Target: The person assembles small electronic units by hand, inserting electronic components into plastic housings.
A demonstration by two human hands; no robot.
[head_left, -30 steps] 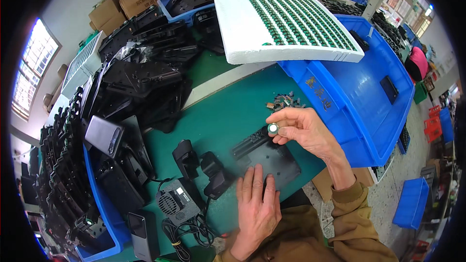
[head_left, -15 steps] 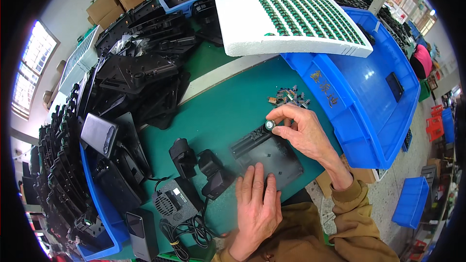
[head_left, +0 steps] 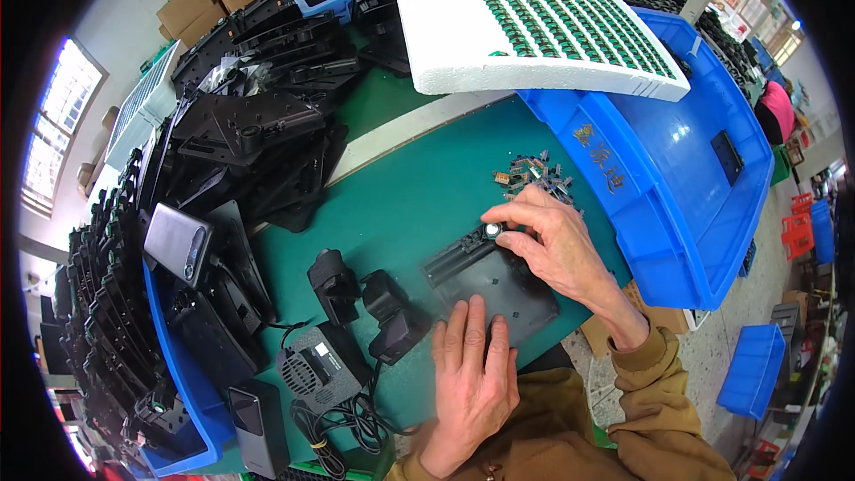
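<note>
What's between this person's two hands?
In the head view, a flat black casing: the left hand rests on it, while the right hand pinches a small round part.

Left grip point(head_left: 474, 380) palm down, fingers extended; right grip point(head_left: 559, 248) pinching, thumb opposite forefinger.

We see a green tabletop point(head_left: 401, 169), and on it lies a flat dark panel point(head_left: 527, 305). Beyond this panel we find a pile of small parts point(head_left: 538, 175). To its left we notice two black blocks point(head_left: 333, 290), a box with round grille point(head_left: 338, 363), a dark case point(head_left: 256, 435) and a black cable point(head_left: 307, 423) (loosely coiled).
</note>
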